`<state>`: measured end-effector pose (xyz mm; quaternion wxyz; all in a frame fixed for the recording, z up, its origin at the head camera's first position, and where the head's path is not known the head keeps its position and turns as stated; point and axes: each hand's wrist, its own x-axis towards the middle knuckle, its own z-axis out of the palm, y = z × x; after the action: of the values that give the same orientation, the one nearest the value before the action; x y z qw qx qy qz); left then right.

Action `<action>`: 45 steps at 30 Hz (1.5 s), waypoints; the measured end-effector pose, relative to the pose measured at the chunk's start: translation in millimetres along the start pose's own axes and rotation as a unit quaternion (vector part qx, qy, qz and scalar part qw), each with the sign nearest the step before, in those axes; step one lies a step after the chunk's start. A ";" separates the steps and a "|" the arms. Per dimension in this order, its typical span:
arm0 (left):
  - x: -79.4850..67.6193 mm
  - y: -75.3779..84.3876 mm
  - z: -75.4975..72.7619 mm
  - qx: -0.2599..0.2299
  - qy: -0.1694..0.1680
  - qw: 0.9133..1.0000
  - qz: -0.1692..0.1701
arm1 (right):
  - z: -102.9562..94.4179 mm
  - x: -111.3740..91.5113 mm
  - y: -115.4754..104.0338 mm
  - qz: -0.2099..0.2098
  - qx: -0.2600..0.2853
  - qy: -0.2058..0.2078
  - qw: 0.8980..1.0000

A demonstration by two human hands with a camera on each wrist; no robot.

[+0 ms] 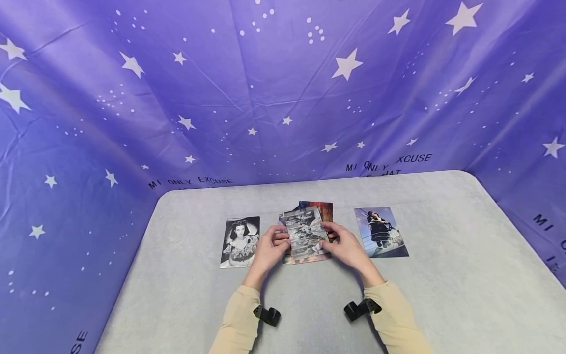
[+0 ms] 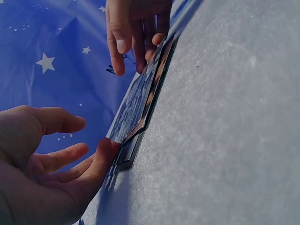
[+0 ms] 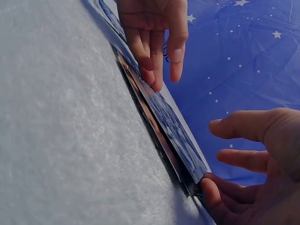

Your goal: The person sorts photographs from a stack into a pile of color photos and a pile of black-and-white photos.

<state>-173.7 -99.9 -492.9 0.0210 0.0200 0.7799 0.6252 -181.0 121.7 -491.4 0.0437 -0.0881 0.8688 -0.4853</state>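
A black-and-white photo card [image 1: 305, 233] tops a small pile of picture cards in the head view. My left hand [image 1: 273, 244] holds its left edge, thumb near the lower corner. On the opposite edge, my right hand [image 1: 342, 244] grips the same card, its thumb on the front. Fingertips of the left hand [image 2: 61, 164] meet the card's corner in the left wrist view. Seen from the right wrist, the top card stands slightly apart from the cards below [image 3: 150, 117], and the right hand [image 3: 253, 178] pinches its near corner.
A black-and-white portrait card [image 1: 240, 242] lies left of the pile. To the right lies a colour card [image 1: 381, 232] with a figure at a ship's railing. An orange-and-blue card [image 1: 326, 210] sticks out behind. A purple starry cloth [image 1: 265, 88] hangs beyond the grey table [image 1: 185, 295].
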 end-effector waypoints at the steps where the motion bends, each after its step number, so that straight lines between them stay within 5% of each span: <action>1: -0.9 3.0 0.0 -0.008 -0.003 1.000 -0.003 | 0.2 -0.4 0.1 0.001 0.002 0.003 1.000; 6: -5.2 16.6 -1.8 -0.059 -0.017 0.998 -0.020 | 2.0 -2.2 2.0 0.003 0.034 0.018 0.999; 12: 0.0 -2.2 0.2 -0.101 -0.015 0.994 -0.035 | 6.2 -3.6 2.8 0.015 0.134 0.039 0.990; 23: 0.3 -10.2 -1.0 -0.107 -0.004 0.993 -0.042 | 13.4 -4.1 -1.5 0.056 0.287 0.032 0.956; 29: -5.0 7.5 -7.4 -0.107 -0.008 0.993 -0.056 | 14.0 -2.9 -4.9 0.068 0.354 0.006 0.933; 37: 0.4 -8.9 -11.7 -0.139 -0.004 0.989 -0.044 | 21.7 -2.4 -9.9 0.077 0.360 -0.003 0.930; 45: -0.6 -15.2 -18.7 -0.165 -0.006 0.985 -0.044 | 26.9 1.6 -12.8 0.065 0.323 -0.005 0.944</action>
<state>-174.3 -121.4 -503.7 0.0564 -0.0141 0.6660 0.7437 -176.9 92.3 -494.6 0.1057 -0.0149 0.6691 -0.7355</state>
